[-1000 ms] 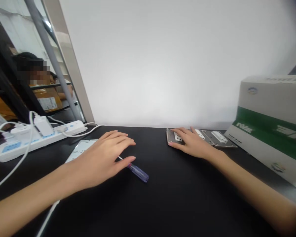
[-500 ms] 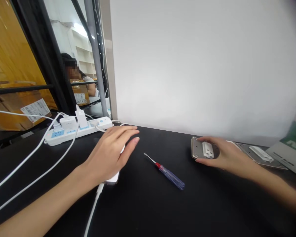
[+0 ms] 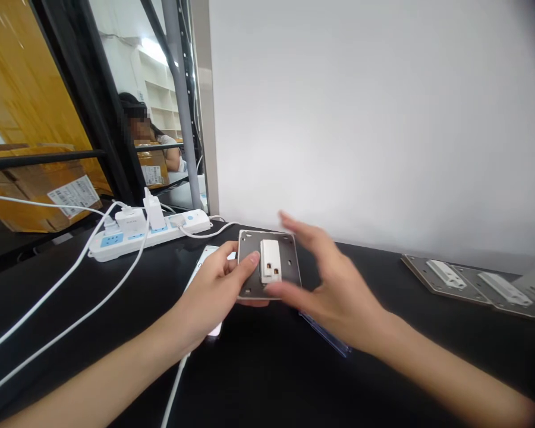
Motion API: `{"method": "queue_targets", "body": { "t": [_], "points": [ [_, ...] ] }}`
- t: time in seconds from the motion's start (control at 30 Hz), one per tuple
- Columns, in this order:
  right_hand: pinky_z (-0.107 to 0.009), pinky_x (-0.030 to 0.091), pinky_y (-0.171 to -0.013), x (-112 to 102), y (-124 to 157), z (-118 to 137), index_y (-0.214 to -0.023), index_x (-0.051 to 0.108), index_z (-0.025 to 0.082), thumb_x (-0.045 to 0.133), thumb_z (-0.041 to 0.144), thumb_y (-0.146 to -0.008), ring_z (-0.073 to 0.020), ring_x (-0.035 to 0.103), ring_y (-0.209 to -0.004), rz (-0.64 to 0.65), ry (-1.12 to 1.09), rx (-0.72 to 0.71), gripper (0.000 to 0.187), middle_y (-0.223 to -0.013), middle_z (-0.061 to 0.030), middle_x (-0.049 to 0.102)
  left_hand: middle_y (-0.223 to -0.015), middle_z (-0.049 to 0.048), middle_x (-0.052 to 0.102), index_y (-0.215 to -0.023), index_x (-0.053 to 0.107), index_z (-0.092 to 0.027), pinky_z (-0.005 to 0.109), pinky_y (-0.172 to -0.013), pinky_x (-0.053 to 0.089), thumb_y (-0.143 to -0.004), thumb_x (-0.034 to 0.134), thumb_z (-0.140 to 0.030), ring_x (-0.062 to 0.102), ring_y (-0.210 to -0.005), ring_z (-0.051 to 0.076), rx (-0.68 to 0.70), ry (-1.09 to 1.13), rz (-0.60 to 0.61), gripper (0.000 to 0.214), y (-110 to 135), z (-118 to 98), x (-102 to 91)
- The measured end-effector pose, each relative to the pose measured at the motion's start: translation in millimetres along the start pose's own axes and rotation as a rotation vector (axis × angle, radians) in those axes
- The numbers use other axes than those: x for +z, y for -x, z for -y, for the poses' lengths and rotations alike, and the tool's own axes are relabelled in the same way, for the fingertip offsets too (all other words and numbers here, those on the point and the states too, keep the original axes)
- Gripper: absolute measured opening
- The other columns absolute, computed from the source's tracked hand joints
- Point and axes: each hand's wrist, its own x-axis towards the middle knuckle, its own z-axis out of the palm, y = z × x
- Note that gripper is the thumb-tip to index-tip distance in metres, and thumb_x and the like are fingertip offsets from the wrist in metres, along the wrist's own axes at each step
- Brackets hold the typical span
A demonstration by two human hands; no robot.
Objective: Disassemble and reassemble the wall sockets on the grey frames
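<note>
My left hand [image 3: 214, 294] and my right hand [image 3: 334, 285] together hold a grey socket plate [image 3: 285, 252] with a white socket block in its middle, lifted above the black table [image 3: 267, 380]. The left thumb presses on the plate's left face. My right hand grips its right edge, thumb at the bottom and fingers at the top. A screwdriver with a clear blue handle [image 3: 327, 339] lies on the table, mostly hidden under my right hand. A white phone [image 3: 203, 264] on a cable lies under my left hand.
Two more socket plates [image 3: 468, 279] lie at the right by the wall. A white power strip [image 3: 147, 235] with chargers and trailing white cables sits at the left. Cardboard boxes [image 3: 40, 202] and another person are behind the metal frame at the left.
My right hand has carried one socket plate from the right to the middle and lifted it. My left hand has left the phone and taken the plate's left side. The screwdriver is now covered.
</note>
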Motion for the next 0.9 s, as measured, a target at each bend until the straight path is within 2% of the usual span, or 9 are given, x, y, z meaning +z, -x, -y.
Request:
{"method": "queue_targets", "body": {
  "t": [0.07,0.1,0.23,0.33,0.47,0.57,0.67,0.77,0.9],
  "points": [
    [-0.051,0.047,-0.096,-5.3,12.8,-9.7,-0.137,0.04,0.028,0.05,0.046,-0.092,-0.0298,0.055,-0.117,-0.113,0.013,0.108,0.05,-0.131,-0.0116,0.055,-0.103,0.0066,0.072,-0.116,0.058,-0.023,0.036,-0.072,0.061,-0.09,0.06,-0.041,0.071,-0.085,0.022,-0.011,0.047,-0.042,0.032,-3.4,-3.4,-4.3],
    [-0.048,0.052,-0.09,-7.1,21.0,-13.3,-0.133,0.045,0.027,0.047,0.044,-0.093,-0.0281,0.06,-0.108,-0.096,0.043,0.141,0.043,-0.124,-0.0115,0.059,-0.106,0.007,0.072,-0.117,0.058,-0.023,0.038,-0.074,0.061,-0.09,0.06,-0.041,0.071,-0.087,0.023,-0.012,0.047,-0.065,0.032,-4.9,-4.3,-6.5],
    [-0.041,0.058,-0.073,-5.9,53.2,-18.5,-0.119,0.059,0.025,0.045,0.043,-0.094,-0.0224,0.065,-0.083,0.294,0.163,0.164,0.034,-0.104,-0.0089,0.06,-0.105,0.0061,0.072,-0.117,0.058,-0.025,0.042,-0.078,0.06,-0.089,0.061,-0.046,0.071,-0.093,0.027,-0.033,-0.018,-0.101,0.036,-8.6,-2.2,-11.8],
    [-0.042,0.058,-0.064,-7.4,67.4,-22.7,-0.111,0.063,0.024,0.036,0.038,-0.097,-0.0211,0.064,-0.07,0.387,0.222,0.149,0.033,-0.093,-0.0072,0.059,-0.104,0.0062,0.072,-0.119,0.058,-0.025,0.037,-0.071,0.061,-0.089,0.061,-0.044,0.071,-0.091,0.025,-0.037,-0.026,-0.048,0.035,-7.0,-0.6,-9.0],
    [-0.042,0.057,-0.068,-27.8,79.1,-44.2,-0.106,0.062,0.023,0.034,0.04,-0.098,-0.0213,0.064,-0.068,0.338,0.279,0.196,0.033,-0.094,-0.0074,0.06,-0.097,0.0057,0.073,-0.121,0.056,-0.023,0.031,-0.065,0.062,-0.092,0.058,-0.042,0.071,-0.081,0.02,-0.074,-0.057,0.063,0.034,-0.8,-2.4,1.7],
    [-0.041,0.055,-0.071,-46.8,87.0,-61.8,-0.106,0.059,0.024,0.037,0.043,-0.097,-0.0227,0.066,-0.075,0.218,0.268,0.289,0.03,-0.097,-0.0077,0.063,-0.092,0.0056,0.073,-0.121,0.055,-0.021,0.03,-0.064,0.061,-0.094,0.054,-0.042,0.071,-0.078,0.019,-0.131,-0.137,0.172,0.034,2.4,-0.6,11.8],
    [-0.037,0.054,-0.07,-55.4,89.8,-66.8,-0.108,0.056,0.025,0.042,0.045,-0.095,-0.0226,0.067,-0.08,0.121,0.122,0.419,0.028,-0.095,-0.0058,0.068,-0.089,0.0055,0.072,-0.119,0.056,-0.02,0.031,-0.065,0.061,-0.093,0.053,-0.046,0.07,-0.078,0.019,-0.177,-0.223,0.248,0.037,1.7,7.4,22.7],
    [-0.035,0.055,-0.067,-51.5,88.3,-61.0,-0.109,0.056,0.023,0.043,0.048,-0.094,-0.0183,0.066,-0.07,0.137,-0.206,0.526,0.032,-0.086,-0.0042,0.07,-0.099,0.0078,0.071,-0.117,0.056,-0.019,0.035,-0.071,0.061,-0.092,0.053,-0.049,0.07,-0.088,0.022,-0.245,-0.221,0.247,0.039,-2.0,16.7,34.2],
    [-0.037,0.055,-0.085,-40.4,87.2,-49.9,-0.108,0.058,0.019,0.053,0.053,-0.09,-0.0195,0.069,-0.089,0.125,-0.705,0.686,0.039,-0.107,-0.0102,0.07,-0.12,0.011,0.064,-0.122,0.052,-0.018,0.037,-0.077,0.06,-0.09,0.057,-0.043,0.067,-0.102,0.026,-0.282,-0.223,0.258,0.042,-3.6,16.5,45.1]
  ]
}}
